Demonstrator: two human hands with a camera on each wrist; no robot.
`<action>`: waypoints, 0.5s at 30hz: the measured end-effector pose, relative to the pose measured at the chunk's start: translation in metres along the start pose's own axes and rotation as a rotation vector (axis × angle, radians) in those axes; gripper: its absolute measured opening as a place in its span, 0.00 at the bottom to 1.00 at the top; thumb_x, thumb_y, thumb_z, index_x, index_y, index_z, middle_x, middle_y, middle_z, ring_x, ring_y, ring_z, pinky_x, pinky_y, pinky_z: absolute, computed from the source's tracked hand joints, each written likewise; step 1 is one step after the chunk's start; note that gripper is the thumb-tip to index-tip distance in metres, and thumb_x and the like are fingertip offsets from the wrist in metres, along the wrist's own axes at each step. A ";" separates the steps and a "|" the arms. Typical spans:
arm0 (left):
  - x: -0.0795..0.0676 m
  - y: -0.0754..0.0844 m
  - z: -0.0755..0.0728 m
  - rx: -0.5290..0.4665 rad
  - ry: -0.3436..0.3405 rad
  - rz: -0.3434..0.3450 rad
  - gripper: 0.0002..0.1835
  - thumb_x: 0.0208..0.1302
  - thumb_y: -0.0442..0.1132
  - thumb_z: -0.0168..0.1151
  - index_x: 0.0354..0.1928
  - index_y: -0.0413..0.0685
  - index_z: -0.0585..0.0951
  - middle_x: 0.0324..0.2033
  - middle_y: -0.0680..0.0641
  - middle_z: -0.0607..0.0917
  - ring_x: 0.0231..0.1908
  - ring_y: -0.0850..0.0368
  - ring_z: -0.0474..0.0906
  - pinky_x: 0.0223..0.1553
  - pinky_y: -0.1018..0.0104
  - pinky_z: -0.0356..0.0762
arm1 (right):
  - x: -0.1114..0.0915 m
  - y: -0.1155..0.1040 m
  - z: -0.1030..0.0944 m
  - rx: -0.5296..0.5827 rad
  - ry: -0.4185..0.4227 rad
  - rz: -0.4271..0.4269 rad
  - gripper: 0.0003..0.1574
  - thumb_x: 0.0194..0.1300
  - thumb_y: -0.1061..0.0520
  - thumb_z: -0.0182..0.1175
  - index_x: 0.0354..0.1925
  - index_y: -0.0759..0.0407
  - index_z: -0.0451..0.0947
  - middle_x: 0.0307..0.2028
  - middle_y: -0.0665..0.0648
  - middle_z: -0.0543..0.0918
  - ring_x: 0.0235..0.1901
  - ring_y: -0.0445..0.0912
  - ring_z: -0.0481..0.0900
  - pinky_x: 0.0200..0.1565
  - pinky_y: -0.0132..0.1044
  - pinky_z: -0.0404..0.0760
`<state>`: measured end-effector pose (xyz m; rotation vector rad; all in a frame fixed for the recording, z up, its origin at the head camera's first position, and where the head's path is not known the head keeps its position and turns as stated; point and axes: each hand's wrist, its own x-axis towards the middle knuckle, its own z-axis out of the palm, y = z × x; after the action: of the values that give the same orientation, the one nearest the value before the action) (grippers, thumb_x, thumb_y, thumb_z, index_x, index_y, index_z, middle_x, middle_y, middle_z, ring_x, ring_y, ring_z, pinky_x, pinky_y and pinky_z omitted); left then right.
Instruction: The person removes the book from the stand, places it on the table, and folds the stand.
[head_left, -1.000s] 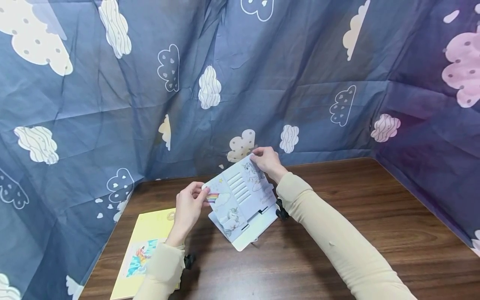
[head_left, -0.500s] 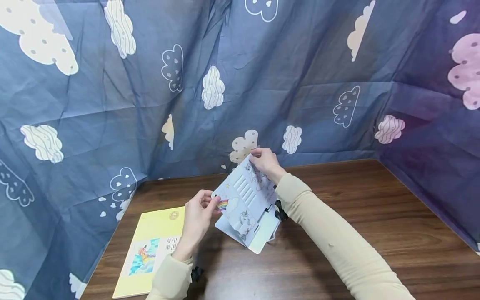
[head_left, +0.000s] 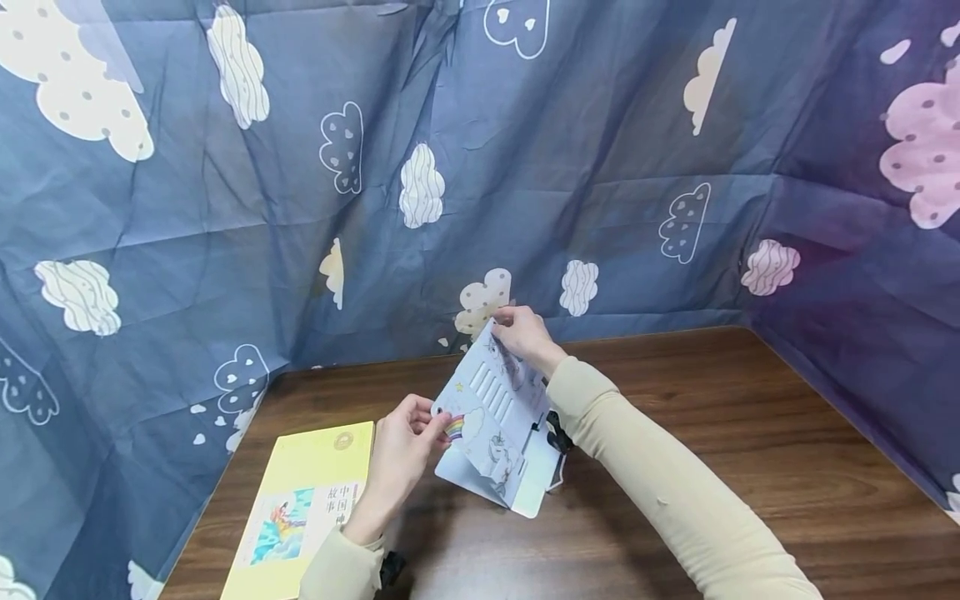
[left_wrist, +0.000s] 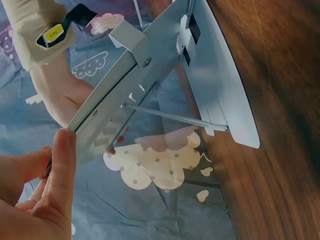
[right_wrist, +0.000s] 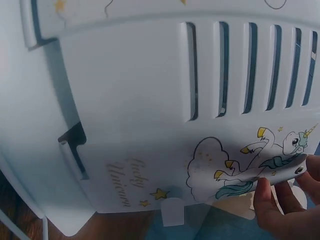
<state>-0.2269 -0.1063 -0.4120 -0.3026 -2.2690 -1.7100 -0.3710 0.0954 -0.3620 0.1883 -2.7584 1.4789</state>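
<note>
A white metal book stand (head_left: 491,421) with unicorn and rainbow prints stands on the table in the head view, its slotted panel leaning up from a flat base. The left hand (head_left: 405,446) pinches the panel's left corner between thumb and fingers. At the panel's upper right corner, the right hand (head_left: 525,335) holds the edge. From the left wrist, the back of the stand shows, with a thin wire strut (left_wrist: 175,117) running between panel and base. The right wrist view has a row of slots beside the unicorn print, and the right hand's fingertips (right_wrist: 265,192) grip the panel's corner.
A yellow book (head_left: 315,467) with a colourful picture lies at the left, partly behind the left forearm. The brown wooden table (head_left: 660,417) extends to the right. A dark blue cloth (head_left: 540,167) with cloud prints hangs behind and along the right side.
The book stand has turned, its left side swinging right and nearer the viewer. The left hand has moved right with it, uncovering more of the yellow book. The right hand keeps its corner.
</note>
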 end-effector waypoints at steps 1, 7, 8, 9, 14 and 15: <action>-0.001 0.000 0.001 -0.013 -0.006 0.003 0.07 0.61 0.30 0.68 0.35 0.38 0.78 0.25 0.43 0.86 0.23 0.47 0.85 0.26 0.62 0.83 | 0.000 0.000 0.001 -0.007 -0.001 -0.006 0.25 0.72 0.57 0.54 0.66 0.59 0.71 0.58 0.63 0.78 0.59 0.55 0.73 0.60 0.50 0.70; -0.007 0.007 0.006 -0.051 -0.048 -0.001 0.08 0.61 0.30 0.68 0.36 0.35 0.77 0.25 0.40 0.86 0.23 0.43 0.85 0.25 0.64 0.83 | -0.006 -0.005 0.005 -0.053 0.000 -0.037 0.26 0.72 0.58 0.55 0.66 0.57 0.71 0.56 0.62 0.79 0.57 0.54 0.75 0.60 0.48 0.70; -0.008 0.009 0.008 -0.049 -0.053 -0.005 0.08 0.61 0.31 0.68 0.36 0.35 0.77 0.25 0.40 0.86 0.23 0.44 0.85 0.25 0.64 0.83 | -0.007 -0.005 0.004 -0.055 -0.003 -0.045 0.26 0.72 0.58 0.55 0.66 0.57 0.71 0.56 0.62 0.79 0.57 0.54 0.76 0.60 0.48 0.70; -0.009 0.010 0.009 -0.045 -0.058 -0.006 0.09 0.61 0.31 0.69 0.36 0.36 0.77 0.25 0.40 0.86 0.23 0.44 0.85 0.25 0.64 0.83 | -0.008 -0.005 0.004 -0.059 -0.007 -0.056 0.26 0.72 0.58 0.55 0.66 0.57 0.72 0.56 0.62 0.79 0.57 0.54 0.76 0.60 0.48 0.71; -0.012 0.016 0.017 -0.014 -0.094 0.006 0.09 0.60 0.33 0.69 0.34 0.37 0.77 0.24 0.43 0.86 0.21 0.48 0.84 0.25 0.63 0.83 | -0.011 -0.004 0.004 -0.060 0.002 -0.090 0.25 0.72 0.59 0.55 0.65 0.57 0.73 0.55 0.63 0.80 0.55 0.55 0.77 0.58 0.49 0.73; -0.013 0.017 0.019 -0.010 -0.100 0.013 0.09 0.60 0.33 0.70 0.34 0.37 0.77 0.24 0.42 0.86 0.21 0.48 0.84 0.25 0.64 0.83 | -0.011 -0.003 0.004 -0.062 0.010 -0.096 0.24 0.72 0.59 0.56 0.65 0.57 0.73 0.54 0.63 0.81 0.55 0.55 0.77 0.58 0.48 0.73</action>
<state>-0.2113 -0.0834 -0.4064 -0.4119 -2.3236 -1.7368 -0.3600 0.0915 -0.3623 0.3070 -2.7400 1.3671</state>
